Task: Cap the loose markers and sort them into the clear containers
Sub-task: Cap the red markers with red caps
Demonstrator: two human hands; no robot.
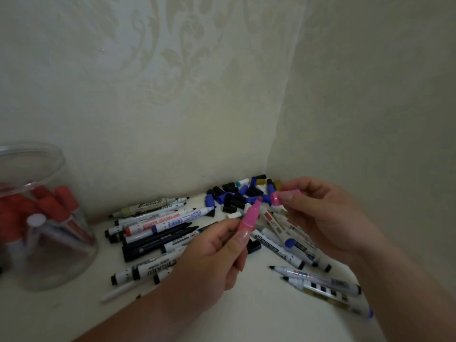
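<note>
Pink marker (249,217) slants tip up-right toward pink cap (286,195).

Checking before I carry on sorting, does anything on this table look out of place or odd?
Many markers lie uncapped, tips exposed, while loose caps are heaped apart in the corner. One black cap strays among the markers.

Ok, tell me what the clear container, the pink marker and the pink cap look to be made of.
The clear container: likely transparent plastic, glossy; red-capped markers show through its wall. The pink marker: opaque plastic, smooth, slight sheen. The pink cap: seemingly the same plastic, with a bright highlight.
</note>
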